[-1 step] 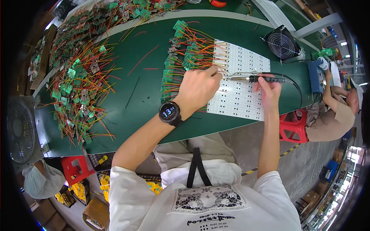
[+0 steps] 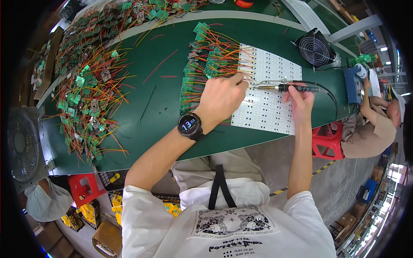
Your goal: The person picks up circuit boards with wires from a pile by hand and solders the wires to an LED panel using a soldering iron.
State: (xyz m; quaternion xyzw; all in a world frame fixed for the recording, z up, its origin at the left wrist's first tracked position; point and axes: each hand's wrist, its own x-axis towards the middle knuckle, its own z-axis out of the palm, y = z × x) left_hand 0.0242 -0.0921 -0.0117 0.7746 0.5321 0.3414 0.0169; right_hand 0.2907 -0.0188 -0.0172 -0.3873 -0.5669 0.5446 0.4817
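Note:
My right hand is closed round the black handle of a soldering iron, which has a thin metal tube along its top. The iron's tip points left, close to the fingertips of my left hand. That hand is pinched over the left edge of a white panel dotted with rows of small spots; what lies between its fingers is too small to make out. Green circuit boards stand in a column to the left, their red and yellow wires running to the panel's edge. My left hand hides some wires.
A big heap of wired circuit boards covers the table's left side. A black fan and a blue box stand at the right, with the iron's cable nearby. Another person sits at right; a larger fan stands far left.

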